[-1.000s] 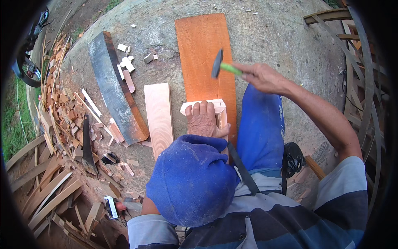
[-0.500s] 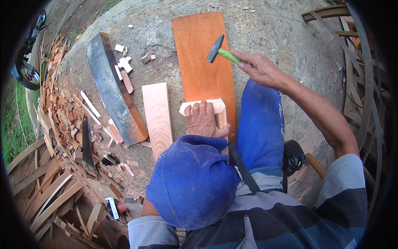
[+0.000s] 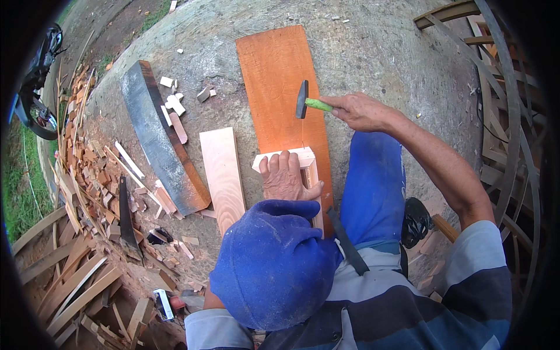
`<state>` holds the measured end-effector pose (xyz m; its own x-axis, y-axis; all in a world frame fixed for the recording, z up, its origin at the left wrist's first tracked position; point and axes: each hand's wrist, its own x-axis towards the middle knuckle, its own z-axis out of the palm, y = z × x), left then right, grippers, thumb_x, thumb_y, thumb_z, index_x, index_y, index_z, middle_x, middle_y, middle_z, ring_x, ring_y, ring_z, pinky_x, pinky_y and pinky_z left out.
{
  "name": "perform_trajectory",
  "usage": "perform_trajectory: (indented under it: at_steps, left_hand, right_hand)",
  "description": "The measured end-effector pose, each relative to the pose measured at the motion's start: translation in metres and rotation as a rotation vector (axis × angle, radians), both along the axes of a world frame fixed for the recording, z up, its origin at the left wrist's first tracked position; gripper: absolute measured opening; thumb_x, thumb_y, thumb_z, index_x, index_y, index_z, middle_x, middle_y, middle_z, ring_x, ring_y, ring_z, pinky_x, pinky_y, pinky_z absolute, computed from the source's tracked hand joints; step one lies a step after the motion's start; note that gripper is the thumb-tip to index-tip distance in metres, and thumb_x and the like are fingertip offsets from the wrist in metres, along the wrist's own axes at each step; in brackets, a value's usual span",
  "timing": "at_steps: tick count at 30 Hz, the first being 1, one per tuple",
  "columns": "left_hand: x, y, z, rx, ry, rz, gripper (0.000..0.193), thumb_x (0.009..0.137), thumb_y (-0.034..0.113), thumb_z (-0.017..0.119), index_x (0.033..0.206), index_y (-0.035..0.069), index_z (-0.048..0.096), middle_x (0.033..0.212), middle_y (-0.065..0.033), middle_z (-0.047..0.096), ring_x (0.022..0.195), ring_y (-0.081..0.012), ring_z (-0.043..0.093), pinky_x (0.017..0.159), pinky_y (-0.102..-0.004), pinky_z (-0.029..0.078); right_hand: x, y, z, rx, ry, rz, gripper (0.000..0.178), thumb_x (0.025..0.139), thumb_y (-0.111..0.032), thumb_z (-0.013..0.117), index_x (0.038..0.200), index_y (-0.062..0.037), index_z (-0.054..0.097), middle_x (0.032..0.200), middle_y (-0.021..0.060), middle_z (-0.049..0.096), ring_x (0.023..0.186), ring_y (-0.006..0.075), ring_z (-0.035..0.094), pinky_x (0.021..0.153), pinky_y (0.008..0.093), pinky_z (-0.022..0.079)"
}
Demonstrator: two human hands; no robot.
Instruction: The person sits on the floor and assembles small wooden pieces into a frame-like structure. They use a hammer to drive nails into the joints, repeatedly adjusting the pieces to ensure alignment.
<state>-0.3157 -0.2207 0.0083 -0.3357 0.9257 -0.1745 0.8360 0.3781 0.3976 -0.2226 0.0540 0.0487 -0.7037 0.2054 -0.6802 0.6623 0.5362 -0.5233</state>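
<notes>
My right hand (image 3: 363,111) is closed around the green handle of a hammer (image 3: 301,99). The hammer's dark steel head is beyond the pale wooden frame (image 3: 294,154), apart from it. Fingers of my left hand (image 3: 286,179) wrap over the frame's far bar, with the thumb across its inner side. Beneath the frame lies a long orange-brown board (image 3: 280,70). My blue-clad knee (image 3: 373,175) is to the right of the board. A blue cloth-covered shape (image 3: 271,265) hides the near part of the frame and my left forearm.
A pale plank (image 3: 223,172) and a dark curved beam (image 3: 154,134) lie to the left. Farther left are a handsaw (image 3: 125,216) and a heap of wood offcuts (image 3: 96,181). Small white blocks (image 3: 175,104) sit by the beam. Curved wooden strips (image 3: 510,99) stand at the right.
My right hand has brought the hammer nearer to the frame, and its head stands more upright. My left hand keeps its grip. The whole view has shifted slightly.
</notes>
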Motion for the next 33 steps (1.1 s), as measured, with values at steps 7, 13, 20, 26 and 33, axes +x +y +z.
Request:
perform_trajectory:
  at_steps: [7,13,20,26,33]
  left_hand:
    - [0.002,0.002,0.003,0.003,0.017,-0.005,0.088,0.064,0.062,0.081,0.122,0.001,0.055,0.126,-0.0168,0.054,0.126,-0.0348,0.047,0.117,-0.0591,0.021]
    - [0.003,0.004,0.002,-0.039,0.030,-0.004,0.088,0.063,0.063,0.081,0.121,0.001,0.055,0.124,-0.0161,0.053,0.125,-0.0343,0.047,0.116,-0.0588,0.022]
    - [0.005,0.004,0.001,0.021,0.033,0.005,0.089,0.062,0.062,0.081,0.121,0.001,0.055,0.123,-0.0156,0.054,0.123,-0.0335,0.047,0.113,-0.0569,0.024]
    - [-0.004,0.003,0.009,-0.012,-0.023,-0.055,0.084,0.068,0.060,0.082,0.124,0.003,0.056,0.124,-0.0141,0.057,0.121,-0.0316,0.050,0.112,-0.0526,0.029]
    - [-0.033,-0.019,0.028,0.025,-0.272,-0.202,0.057,0.080,0.054,0.081,0.102,0.002,0.072,0.100,-0.0128,0.071,0.092,-0.0324,0.069,0.088,-0.0438,0.054]
  right_hand:
    - [0.030,-0.014,-0.021,-0.072,0.119,-0.043,0.047,0.105,-0.018,0.055,0.152,-0.0134,0.055,0.096,0.0236,0.071,0.089,0.0367,0.070,0.083,0.0505,0.052]
    - [0.027,-0.010,-0.010,-0.135,0.083,-0.145,0.045,0.105,-0.019,0.056,0.149,-0.0159,0.058,0.100,0.0236,0.073,0.093,0.0386,0.072,0.084,0.0516,0.053]
    - [0.022,-0.006,0.007,-0.127,0.032,0.161,0.045,0.104,-0.018,0.057,0.149,-0.0162,0.058,0.100,0.0226,0.074,0.093,0.0383,0.072,0.082,0.0515,0.054]
    - [0.030,-0.004,-0.012,-0.078,0.066,0.012,0.046,0.105,-0.018,0.055,0.151,-0.0116,0.055,0.097,0.0229,0.072,0.093,0.0403,0.071,0.083,0.0525,0.052]
    - [0.028,-0.016,-0.044,-0.056,0.041,-0.092,0.040,0.104,-0.020,0.054,0.142,-0.0055,0.053,0.097,0.0267,0.070,0.097,0.0455,0.069,0.083,0.0562,0.051]
